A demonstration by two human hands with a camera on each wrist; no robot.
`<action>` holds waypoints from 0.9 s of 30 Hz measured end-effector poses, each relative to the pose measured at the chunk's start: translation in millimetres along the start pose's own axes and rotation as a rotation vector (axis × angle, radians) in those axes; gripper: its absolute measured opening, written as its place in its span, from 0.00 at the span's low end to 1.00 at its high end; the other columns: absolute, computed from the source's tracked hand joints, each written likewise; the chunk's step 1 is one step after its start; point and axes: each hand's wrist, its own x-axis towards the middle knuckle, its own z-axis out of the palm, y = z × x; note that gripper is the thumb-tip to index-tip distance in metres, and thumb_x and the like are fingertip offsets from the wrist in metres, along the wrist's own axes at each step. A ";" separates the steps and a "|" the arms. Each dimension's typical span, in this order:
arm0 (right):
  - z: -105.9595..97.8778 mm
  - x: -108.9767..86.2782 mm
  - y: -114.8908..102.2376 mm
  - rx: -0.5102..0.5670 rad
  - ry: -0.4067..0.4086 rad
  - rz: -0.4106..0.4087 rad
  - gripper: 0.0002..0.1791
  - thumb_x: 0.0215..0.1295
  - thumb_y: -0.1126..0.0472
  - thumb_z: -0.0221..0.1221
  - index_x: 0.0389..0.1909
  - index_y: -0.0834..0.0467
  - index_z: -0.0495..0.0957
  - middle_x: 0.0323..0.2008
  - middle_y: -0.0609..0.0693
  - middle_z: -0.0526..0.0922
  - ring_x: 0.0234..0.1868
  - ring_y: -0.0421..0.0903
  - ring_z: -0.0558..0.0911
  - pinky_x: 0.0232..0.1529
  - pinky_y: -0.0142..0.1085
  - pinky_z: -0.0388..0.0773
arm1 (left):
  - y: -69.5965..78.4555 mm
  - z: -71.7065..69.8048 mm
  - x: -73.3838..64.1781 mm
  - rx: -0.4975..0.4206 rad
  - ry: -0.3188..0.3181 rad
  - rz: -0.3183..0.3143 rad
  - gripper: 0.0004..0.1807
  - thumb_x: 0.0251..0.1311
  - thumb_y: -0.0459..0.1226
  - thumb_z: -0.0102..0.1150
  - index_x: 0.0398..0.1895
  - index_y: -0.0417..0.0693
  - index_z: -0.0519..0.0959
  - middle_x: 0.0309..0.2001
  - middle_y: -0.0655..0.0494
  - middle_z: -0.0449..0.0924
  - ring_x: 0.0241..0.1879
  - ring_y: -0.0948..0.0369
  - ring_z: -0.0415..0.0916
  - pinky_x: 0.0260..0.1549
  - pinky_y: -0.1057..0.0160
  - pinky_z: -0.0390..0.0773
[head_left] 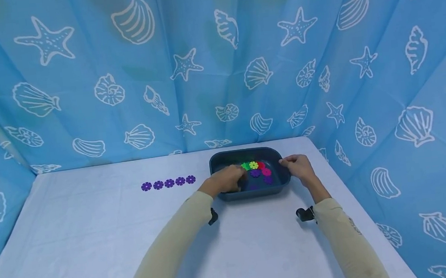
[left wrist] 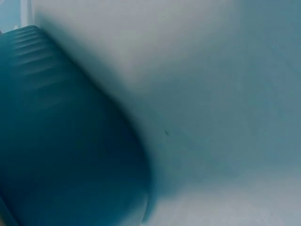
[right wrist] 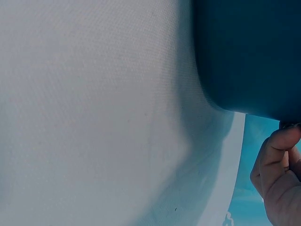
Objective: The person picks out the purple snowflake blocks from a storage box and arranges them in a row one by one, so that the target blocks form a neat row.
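A dark blue-grey plastic tub [head_left: 260,192] stands near the table's far edge. In it lie several flower-shaped discs: a yellow disc [head_left: 253,165], a pink disc [head_left: 266,172], a purple disc [head_left: 255,173], plus green and red ones. My left hand [head_left: 227,179] reaches over the near left rim into the tub; its fingertips are hidden, so whether it holds a disc does not show. With thumb and fingers my right hand [head_left: 299,166] pinches the tub's right rim. The right wrist view shows that hand [right wrist: 282,174] curled at the tub's edge. Left of the tub, several purple discs [head_left: 169,183] form a row.
A white cloth [head_left: 76,251] covers the table. Blue curtains [head_left: 200,69] printed with white shells and starfish hang behind it and along both sides. The tub's outer wall [left wrist: 70,132] fills the left part of the left wrist view.
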 end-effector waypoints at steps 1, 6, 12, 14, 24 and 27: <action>-0.2 0.1 0.7 0.002 -0.001 0.000 0.23 0.71 0.51 0.55 0.55 0.67 0.75 0.52 0.63 0.77 0.49 0.56 0.75 0.53 0.47 0.76 | 0.2 0.9 0.8 0.000 -0.004 0.002 0.24 0.59 0.40 0.68 0.59 0.50 0.78 0.56 0.55 0.78 0.56 0.60 0.73 0.59 0.60 0.72; -1.4 2.0 3.2 0.004 0.003 -0.012 0.24 0.71 0.51 0.55 0.55 0.67 0.75 0.52 0.64 0.77 0.49 0.56 0.76 0.53 0.47 0.76 | 3.3 6.3 7.2 -0.105 0.002 0.042 0.25 0.59 0.38 0.68 0.61 0.49 0.77 0.59 0.56 0.77 0.59 0.60 0.70 0.62 0.61 0.68; -0.4 3.4 3.3 0.009 0.000 -0.021 0.24 0.71 0.51 0.56 0.55 0.68 0.75 0.53 0.64 0.77 0.51 0.56 0.76 0.54 0.47 0.76 | 11.7 13.1 14.5 -0.229 0.017 0.130 0.19 0.60 0.30 0.65 0.54 0.50 0.82 0.51 0.60 0.81 0.56 0.62 0.72 0.62 0.61 0.69; 0.0 3.6 3.1 0.007 -0.003 -0.028 0.23 0.71 0.52 0.56 0.55 0.68 0.76 0.53 0.64 0.77 0.51 0.56 0.76 0.54 0.48 0.76 | 13.3 15.6 16.4 -0.246 0.016 0.125 0.18 0.60 0.29 0.65 0.53 0.51 0.82 0.50 0.62 0.82 0.56 0.62 0.72 0.61 0.62 0.70; 0.5 5.3 2.2 0.004 0.003 -0.030 0.23 0.70 0.52 0.57 0.53 0.67 0.76 0.53 0.64 0.77 0.52 0.56 0.75 0.54 0.49 0.75 | 17.1 23.4 31.7 -0.266 0.040 0.163 0.23 0.60 0.29 0.64 0.59 0.53 0.80 0.57 0.61 0.79 0.60 0.62 0.70 0.64 0.62 0.66; 0.1 6.0 3.3 0.013 0.002 -0.023 0.22 0.70 0.52 0.57 0.53 0.67 0.76 0.53 0.63 0.77 0.51 0.56 0.76 0.54 0.48 0.75 | 18.6 25.3 35.9 -0.267 0.037 0.177 0.21 0.60 0.29 0.64 0.57 0.53 0.81 0.55 0.61 0.80 0.58 0.63 0.72 0.62 0.63 0.68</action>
